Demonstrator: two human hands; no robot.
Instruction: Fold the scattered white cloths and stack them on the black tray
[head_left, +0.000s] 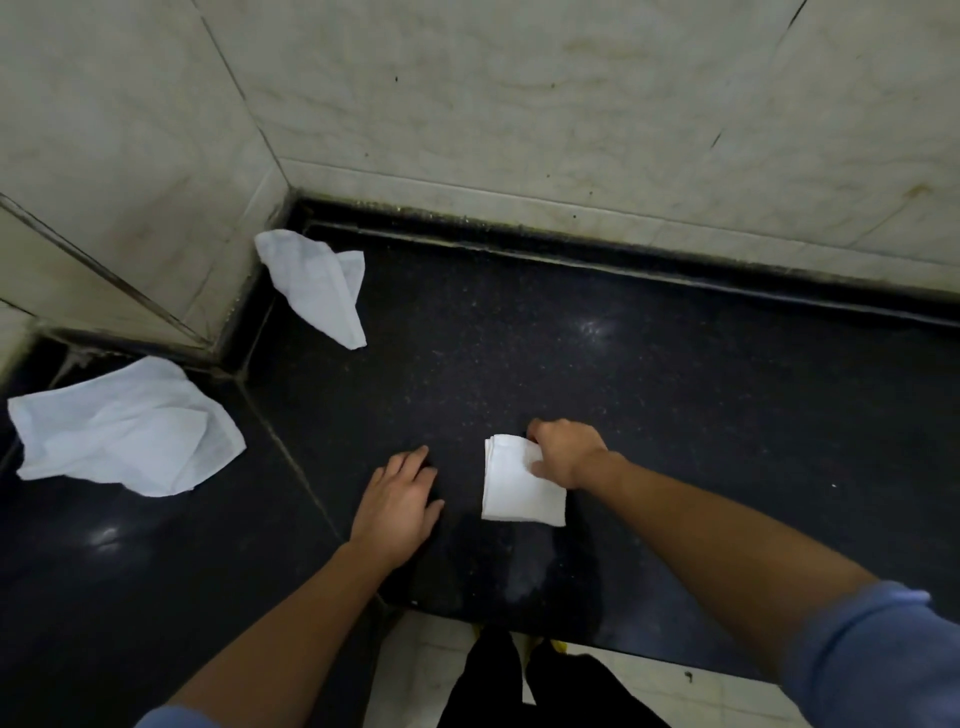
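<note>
1. Pinches, apparently, the top right edge of the folded cloth (522, 488) with curled fingers of the right hand (566, 452), on the dark surface (675, 389).
2. Rests the left hand (400, 499) flat just beside it, fingers straight, empty.
3. Well apart, 2 crumpled: corner cloth (317, 286), left cloth (122, 428).

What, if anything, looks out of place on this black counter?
Two cloths lie crumpled and unfolded: the corner cloth at the back and the left cloth at the far left. The folded cloth gripped by the right hand looks neat.
</note>
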